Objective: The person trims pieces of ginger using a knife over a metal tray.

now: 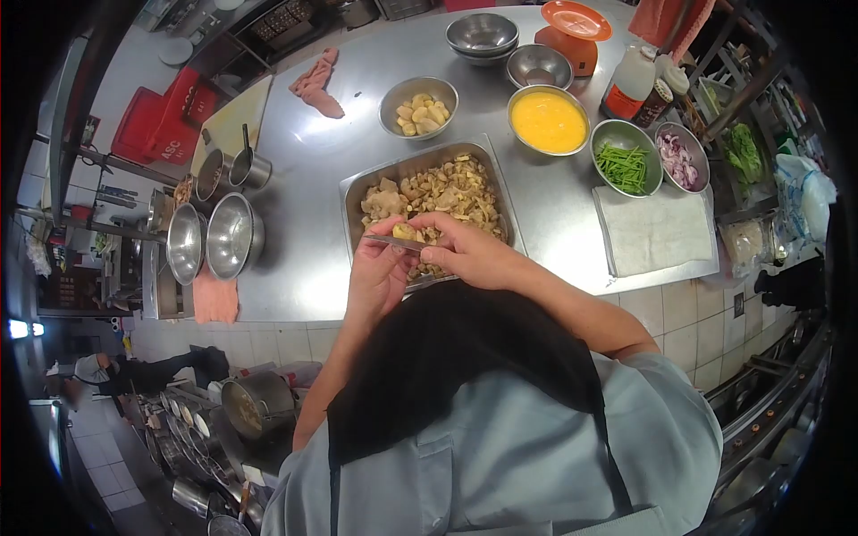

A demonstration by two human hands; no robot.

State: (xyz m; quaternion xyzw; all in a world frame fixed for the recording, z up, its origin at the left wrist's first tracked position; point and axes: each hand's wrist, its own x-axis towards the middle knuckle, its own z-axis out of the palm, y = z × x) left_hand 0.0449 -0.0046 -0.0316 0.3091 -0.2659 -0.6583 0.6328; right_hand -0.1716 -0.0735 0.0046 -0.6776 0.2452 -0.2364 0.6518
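My left hand [378, 270] and my right hand [466, 253] are close together over the near side of a steel tray [353, 247]. Between them is a pale yellow peeled piece, apparently a potato [407, 232], steadied by my left fingers. A knife [393, 240] lies across its near side, its blade pointing left. My right hand is closed on the knife, though its handle is mostly hidden by the fingers. In the tray are many chopped yellow-brown pieces [451, 189] and a pale lump [382, 200]. Beyond it stands a steel bowl [384, 114] of whole peeled pieces.
At right are bowls of yellow liquid [549, 121], cut green vegetables [621, 168] and sliced purple onion [677, 161], with a cloth-covered board [657, 230] nearer. An orange scale [569, 49] and bottles [628, 82] stand behind. Steel bowls [234, 237] sit left; a co-worker [98, 371] is lower left.
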